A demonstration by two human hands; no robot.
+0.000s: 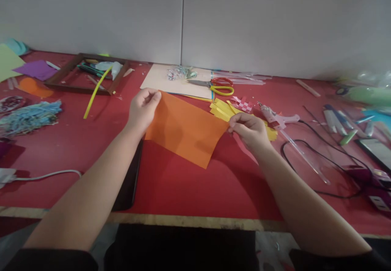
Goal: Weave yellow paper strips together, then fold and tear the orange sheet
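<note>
A rectangular sheet of orange paper (186, 130) is stretched between my two hands, tilted above the red tabletop. My left hand (143, 108) pinches its upper left corner between thumb and fingers. At the upper right corner, my right hand (248, 129) pinches the paper with its fingertips. Just behind the right hand lie yellow paper strips (224, 110) and a pink-and-white checkered woven piece (242, 103). Under my left forearm, a dark flat device (130, 185) is partly hidden.
Scissors (214, 84) with red and yellow handles rest on pale paper sheets (155, 77) near the wall. A pink glue gun (279, 118) with a black cord lies right. At left are a brown frame (81, 88), a yellow strip (97, 92) and a blue fringed bundle (30, 116).
</note>
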